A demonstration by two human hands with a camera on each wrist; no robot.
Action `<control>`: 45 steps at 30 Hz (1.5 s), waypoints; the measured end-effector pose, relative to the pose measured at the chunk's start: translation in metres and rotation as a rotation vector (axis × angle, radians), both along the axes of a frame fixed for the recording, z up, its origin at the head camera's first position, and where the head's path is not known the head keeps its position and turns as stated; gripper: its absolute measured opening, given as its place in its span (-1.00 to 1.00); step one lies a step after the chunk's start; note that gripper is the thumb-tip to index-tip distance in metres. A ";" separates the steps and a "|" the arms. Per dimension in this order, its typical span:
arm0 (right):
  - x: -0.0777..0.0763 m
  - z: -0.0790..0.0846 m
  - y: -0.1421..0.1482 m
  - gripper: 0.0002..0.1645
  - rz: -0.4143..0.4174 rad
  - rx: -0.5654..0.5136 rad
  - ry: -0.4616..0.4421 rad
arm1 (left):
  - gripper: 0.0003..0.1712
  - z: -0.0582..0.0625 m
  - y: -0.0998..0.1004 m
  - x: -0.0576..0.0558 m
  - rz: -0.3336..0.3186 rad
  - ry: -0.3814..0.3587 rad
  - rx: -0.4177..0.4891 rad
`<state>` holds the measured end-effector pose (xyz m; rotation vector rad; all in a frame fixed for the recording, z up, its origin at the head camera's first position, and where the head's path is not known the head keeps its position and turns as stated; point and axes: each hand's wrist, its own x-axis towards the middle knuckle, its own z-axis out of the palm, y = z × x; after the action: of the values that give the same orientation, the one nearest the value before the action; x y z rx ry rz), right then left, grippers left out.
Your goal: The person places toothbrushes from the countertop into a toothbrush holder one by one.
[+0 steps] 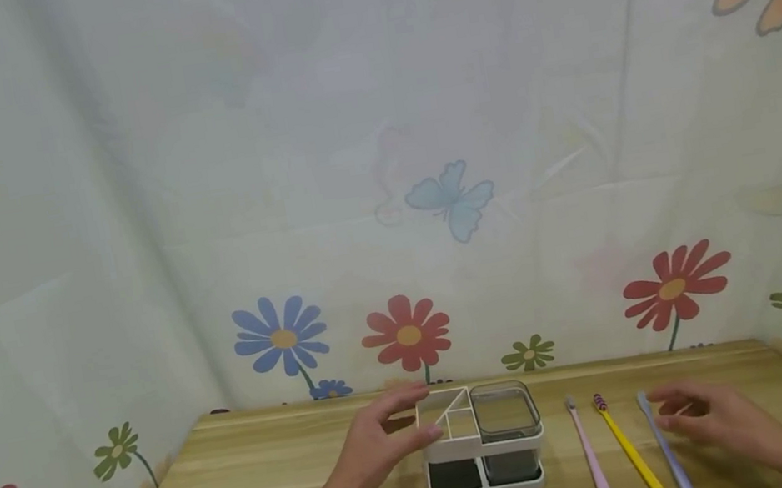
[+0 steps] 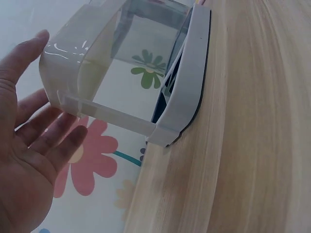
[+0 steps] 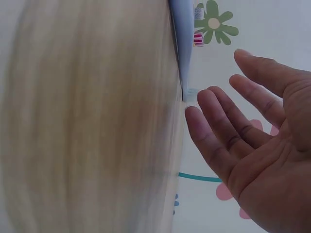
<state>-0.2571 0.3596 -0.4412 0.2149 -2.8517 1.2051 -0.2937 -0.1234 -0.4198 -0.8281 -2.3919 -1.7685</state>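
A white two-tier toothbrush holder [image 1: 452,451] stands on the table, its top split by dividers on the left and a clear cup [image 1: 507,412] set in its right half. My left hand [image 1: 378,440] holds the holder's left end, thumb at the near side and fingers round the far corner; the left wrist view shows the hand [image 2: 34,131] there too. On the right lies a light-blue toothbrush [image 1: 665,443]. Beside its head is my right hand [image 1: 712,415], fingers loosely bent and holding nothing. In the right wrist view the fingertips are close to that toothbrush [image 3: 182,39].
A pink toothbrush [image 1: 589,455] and a yellow toothbrush [image 1: 630,453] lie between the holder and the blue one, heads toward the back. The wooden table [image 1: 245,485] ends at a flower-printed curtain [image 1: 330,244], which also hangs along both sides.
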 end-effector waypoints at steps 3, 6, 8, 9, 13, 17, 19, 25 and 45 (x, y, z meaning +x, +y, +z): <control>0.000 -0.003 0.001 -0.51 0.027 -0.022 -0.011 | -0.38 0.000 0.000 0.000 0.003 0.006 0.004; 0.000 -0.005 0.003 -0.53 0.071 -0.056 -0.014 | -0.35 0.001 0.001 -0.001 0.001 0.007 0.012; -0.001 -0.006 0.003 -0.53 0.070 -0.067 -0.027 | -0.32 0.002 0.001 -0.001 0.000 0.005 0.015; -0.001 -0.006 0.002 -0.53 0.066 -0.067 -0.032 | -0.32 0.002 0.001 -0.001 0.001 0.005 0.015; -0.004 -0.006 0.000 -0.59 0.041 -0.022 -0.031 | -0.31 0.003 0.001 -0.003 0.000 0.013 0.004; -0.006 -0.009 0.002 -0.65 0.089 0.019 0.013 | -0.32 0.002 0.003 -0.005 -0.020 0.016 0.007; -0.006 -0.010 0.003 -0.66 0.112 0.018 0.024 | -0.33 0.002 0.003 -0.005 -0.027 0.009 0.012; -0.008 -0.013 0.003 -0.67 0.119 0.015 0.017 | -0.31 0.001 0.003 -0.003 -0.013 -0.004 -0.007; -0.007 -0.018 -0.011 -0.83 -0.022 0.098 -0.028 | -0.34 -0.004 0.002 -0.002 -0.011 -0.020 0.000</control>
<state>-0.2637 0.3488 -0.4597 0.1704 -2.9321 1.0739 -0.2962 -0.1218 -0.4237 -0.8291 -2.4047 -1.7891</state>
